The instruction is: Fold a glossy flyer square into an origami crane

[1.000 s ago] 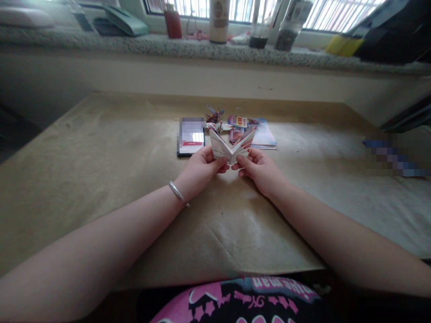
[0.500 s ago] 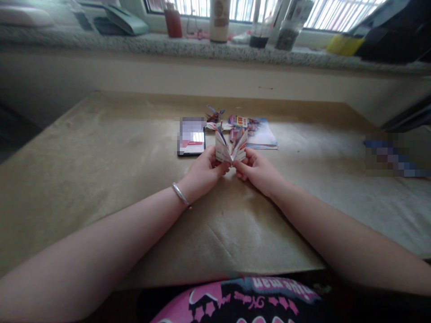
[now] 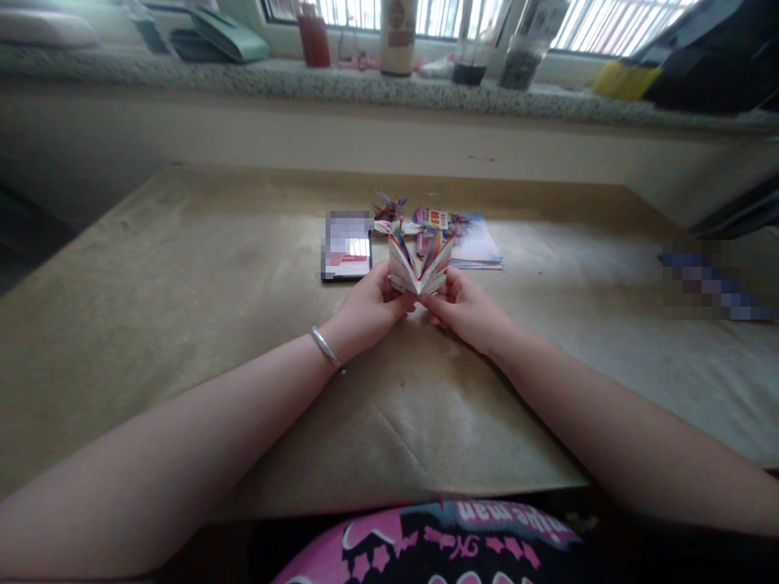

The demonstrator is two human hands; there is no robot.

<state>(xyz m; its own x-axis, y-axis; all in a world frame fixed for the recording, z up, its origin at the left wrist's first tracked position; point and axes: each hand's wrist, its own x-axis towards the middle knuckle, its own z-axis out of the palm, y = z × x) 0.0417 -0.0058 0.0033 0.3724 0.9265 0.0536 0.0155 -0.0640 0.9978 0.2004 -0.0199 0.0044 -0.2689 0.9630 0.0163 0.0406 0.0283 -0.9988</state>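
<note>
Between both hands, just above the table, is a small folded piece of printed paper [image 3: 419, 276], spread in a V shape with its points upward. My left hand [image 3: 378, 302] pinches its left side, thumb near the bottom fold. On the other side, my right hand [image 3: 463, 304] pinches the paper the same way, its thumb close to the left one. Some fingertips are hidden behind the paper. Just beyond lie folded paper pieces [image 3: 388, 209] and a stack of printed sheets [image 3: 478, 239]. A phone or tablet [image 3: 348, 247], partly blurred out, lies left of the paper.
The table [image 3: 243, 243] has a brownish cover and meets the wall at its back. A blurred blue item [image 3: 712, 284] lies at the right. Along the stone sill [image 3: 341, 85] stand a red bottle [image 3: 314, 36], a pale bottle [image 3: 398, 40] and jars.
The folded paper's two sides have spread slightly wider and tipped, showing more of the inner folds. Both hands have stayed almost in place, still gripping it.
</note>
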